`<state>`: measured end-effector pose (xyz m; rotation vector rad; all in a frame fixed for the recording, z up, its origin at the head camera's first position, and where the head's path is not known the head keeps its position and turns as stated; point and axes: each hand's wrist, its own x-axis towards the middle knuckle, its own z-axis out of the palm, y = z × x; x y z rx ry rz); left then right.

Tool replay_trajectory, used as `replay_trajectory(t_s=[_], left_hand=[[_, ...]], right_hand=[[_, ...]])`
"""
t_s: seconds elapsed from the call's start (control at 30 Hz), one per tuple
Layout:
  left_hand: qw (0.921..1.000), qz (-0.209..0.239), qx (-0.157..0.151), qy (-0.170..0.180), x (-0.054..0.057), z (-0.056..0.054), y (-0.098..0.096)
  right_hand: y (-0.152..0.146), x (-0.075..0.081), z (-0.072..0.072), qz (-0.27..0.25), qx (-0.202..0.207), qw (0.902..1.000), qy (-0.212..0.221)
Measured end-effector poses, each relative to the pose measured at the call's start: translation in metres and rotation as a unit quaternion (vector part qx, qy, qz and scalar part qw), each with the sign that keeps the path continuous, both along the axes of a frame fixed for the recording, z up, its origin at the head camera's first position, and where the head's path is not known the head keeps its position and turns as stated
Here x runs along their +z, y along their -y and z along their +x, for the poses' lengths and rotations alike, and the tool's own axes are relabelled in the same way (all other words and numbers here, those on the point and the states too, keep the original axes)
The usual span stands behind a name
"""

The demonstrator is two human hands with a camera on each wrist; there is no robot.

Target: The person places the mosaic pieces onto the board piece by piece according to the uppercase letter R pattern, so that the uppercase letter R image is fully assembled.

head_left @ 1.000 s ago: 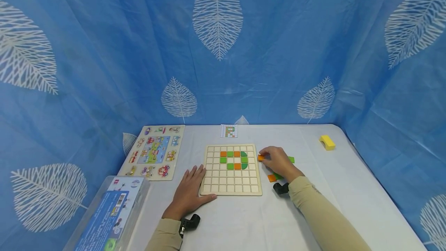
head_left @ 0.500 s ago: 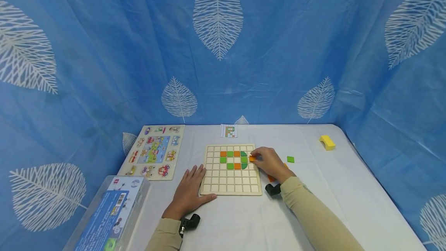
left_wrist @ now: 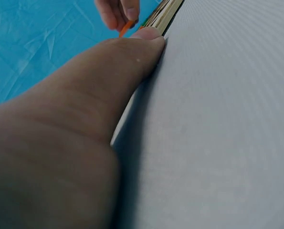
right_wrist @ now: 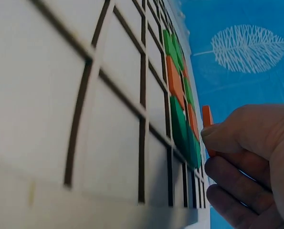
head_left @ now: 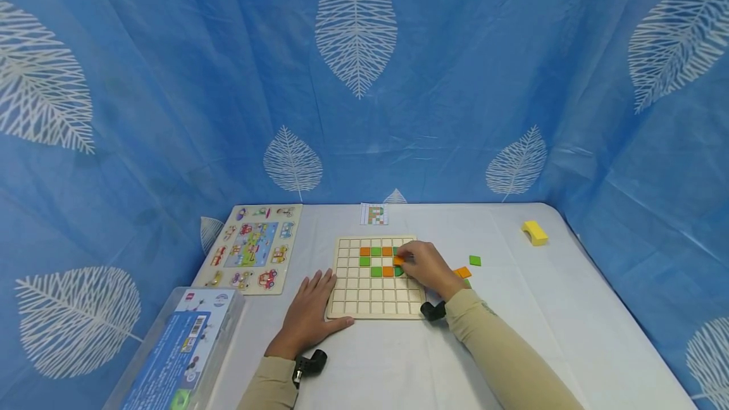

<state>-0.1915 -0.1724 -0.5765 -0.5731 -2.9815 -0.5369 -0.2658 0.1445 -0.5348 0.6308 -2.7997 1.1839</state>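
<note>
A wooden grid board (head_left: 355,306) lies mid-table, with orange and green tiles set in its upper cells. My right hand (head_left: 427,266) pinches an orange tile (right_wrist: 207,117) between thumb and fingers, just above the right end of the tile pattern. In the right wrist view, that tile stands apart from the board's surface. A dark green rounded tile (right_wrist: 179,125) sits in a cell nearby. My left hand (head_left: 310,309) lies flat with fingers spread at the board's left edge, its thumb (left_wrist: 146,36) by the near-left corner.
Loose orange tiles (head_left: 462,272) and a green tile (head_left: 475,260) lie right of the board. A pattern card (head_left: 374,214) lies behind it. Farther right stands a yellow arch block (head_left: 535,233). At left are a vehicle puzzle (head_left: 250,248) and a clear plastic box (head_left: 176,350).
My right hand has carried the orange tile leftward from beside the board to above its upper right cells. Loose tiles formerly behind the hand now show. The left hand has stayed put.
</note>
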Motion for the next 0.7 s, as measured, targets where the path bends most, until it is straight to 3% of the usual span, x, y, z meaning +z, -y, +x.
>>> replay_trajectory(t_s=[0.43, 0.7], left_hand=[[0.9999, -0.003, 0.002, 0.013, 0.001, 0.001, 0.000], [0.9999, -0.011, -0.001, 0.013, 0.001, 0.000, 0.000]], right_hand=[[0.028, -0.001, 0.003, 0.023, 0.016, 0.9996, -0.008], [0.041, -0.004, 0.007, 0.009, 0.038, 0.9992, -0.007]])
